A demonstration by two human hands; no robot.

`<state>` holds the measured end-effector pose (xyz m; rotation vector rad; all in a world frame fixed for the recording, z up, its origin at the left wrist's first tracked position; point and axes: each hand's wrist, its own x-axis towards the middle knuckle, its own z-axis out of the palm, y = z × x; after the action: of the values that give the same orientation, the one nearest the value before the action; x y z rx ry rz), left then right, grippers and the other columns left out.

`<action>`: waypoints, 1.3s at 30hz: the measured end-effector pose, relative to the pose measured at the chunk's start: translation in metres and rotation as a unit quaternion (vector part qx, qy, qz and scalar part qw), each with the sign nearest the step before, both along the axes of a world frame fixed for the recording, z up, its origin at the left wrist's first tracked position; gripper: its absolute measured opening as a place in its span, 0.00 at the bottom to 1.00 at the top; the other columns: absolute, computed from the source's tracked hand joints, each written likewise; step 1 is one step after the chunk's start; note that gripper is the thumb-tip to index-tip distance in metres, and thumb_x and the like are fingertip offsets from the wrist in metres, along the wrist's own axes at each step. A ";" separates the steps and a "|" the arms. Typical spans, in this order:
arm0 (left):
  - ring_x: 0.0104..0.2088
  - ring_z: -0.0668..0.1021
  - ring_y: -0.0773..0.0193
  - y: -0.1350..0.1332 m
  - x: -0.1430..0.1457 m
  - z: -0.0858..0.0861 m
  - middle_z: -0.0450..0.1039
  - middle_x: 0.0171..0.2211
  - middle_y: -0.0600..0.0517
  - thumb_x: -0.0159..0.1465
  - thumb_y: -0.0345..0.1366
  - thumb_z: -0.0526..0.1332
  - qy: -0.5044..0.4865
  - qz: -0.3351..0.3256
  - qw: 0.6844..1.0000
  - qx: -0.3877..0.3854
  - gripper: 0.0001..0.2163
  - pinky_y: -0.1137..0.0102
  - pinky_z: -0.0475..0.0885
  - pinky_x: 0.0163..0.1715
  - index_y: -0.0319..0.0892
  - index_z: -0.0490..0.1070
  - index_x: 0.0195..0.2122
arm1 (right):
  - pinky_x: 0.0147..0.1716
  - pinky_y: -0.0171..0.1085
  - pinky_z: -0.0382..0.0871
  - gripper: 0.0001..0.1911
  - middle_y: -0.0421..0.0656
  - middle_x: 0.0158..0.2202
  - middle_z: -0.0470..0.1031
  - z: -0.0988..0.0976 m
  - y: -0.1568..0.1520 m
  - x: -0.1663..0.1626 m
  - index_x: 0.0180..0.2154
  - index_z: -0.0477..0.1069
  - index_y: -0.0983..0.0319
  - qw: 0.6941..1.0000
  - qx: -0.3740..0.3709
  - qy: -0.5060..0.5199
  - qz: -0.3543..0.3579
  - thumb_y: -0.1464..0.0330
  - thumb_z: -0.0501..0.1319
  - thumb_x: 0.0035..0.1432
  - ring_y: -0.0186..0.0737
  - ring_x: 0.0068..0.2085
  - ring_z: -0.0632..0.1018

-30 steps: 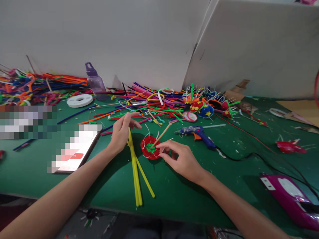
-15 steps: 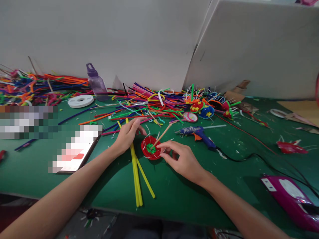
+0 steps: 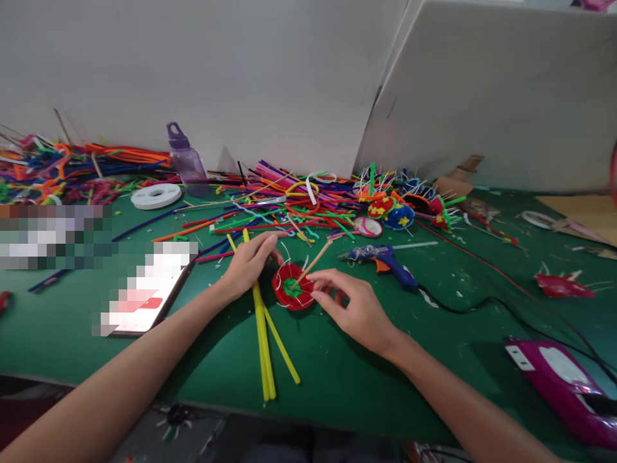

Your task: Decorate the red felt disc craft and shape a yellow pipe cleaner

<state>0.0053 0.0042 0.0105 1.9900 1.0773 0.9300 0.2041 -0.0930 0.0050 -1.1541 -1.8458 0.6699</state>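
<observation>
A red fuzzy disc with a green centre [image 3: 292, 287] lies on the green table [image 3: 366, 366], a thin wooden stick [image 3: 314, 261] rising from its middle. My right hand [image 3: 354, 309] pinches at the disc's right edge with thumb and forefinger. My left hand [image 3: 249, 262] rests over the upper ends of several yellow pipe cleaners [image 3: 263, 341], its fingers curled down on them and reaching toward the disc's left side.
A blue glue gun [image 3: 383, 258] with a black cord lies right of the disc. A heap of coloured pipe cleaners [image 3: 289, 196] and finished pieces [image 3: 398, 215] fills the back. A purple bottle [image 3: 186, 161], white tape roll [image 3: 155, 195], phone [image 3: 144, 292] and magenta device [image 3: 563, 386] stand around.
My left hand has slid right and nearer along the yellow pipe cleaners toward the disc. My right hand's fingers have shifted slightly at the disc's edge.
</observation>
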 end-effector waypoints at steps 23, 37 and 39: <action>0.29 0.76 0.64 0.000 0.000 -0.001 0.76 0.26 0.54 0.67 0.46 0.47 0.054 0.013 0.998 0.028 0.21 0.70 0.69 0.37 0.41 0.69 0.53 | 0.28 0.30 0.65 0.05 0.38 0.30 0.78 0.001 0.001 0.001 0.31 0.74 0.61 0.999 0.024 -0.040 -0.005 0.71 0.59 0.58 0.30 0.27 0.73; 0.29 0.76 0.63 -0.001 0.001 0.002 0.76 0.26 0.53 0.67 0.45 0.47 0.062 0.010 0.997 0.034 0.20 0.70 0.69 0.37 0.41 0.69 0.52 | 0.25 0.29 0.63 0.05 0.37 0.25 0.76 0.003 0.000 0.003 0.32 0.75 0.61 0.999 0.001 -0.044 -0.022 0.69 0.60 0.57 0.30 0.23 0.71; 0.29 0.76 0.63 -0.001 0.001 0.002 0.76 0.26 0.53 0.67 0.45 0.47 0.060 0.009 0.998 0.032 0.20 0.70 0.69 0.37 0.41 0.69 0.53 | 0.24 0.30 0.63 0.05 0.37 0.25 0.76 0.003 0.000 0.002 0.32 0.75 0.61 0.999 -0.003 -0.044 -0.026 0.68 0.60 0.57 0.30 0.23 0.71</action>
<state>0.0065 0.0032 0.0122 2.1154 1.1444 0.8744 0.2064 -0.0927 0.0083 -1.2499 -1.8815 0.6027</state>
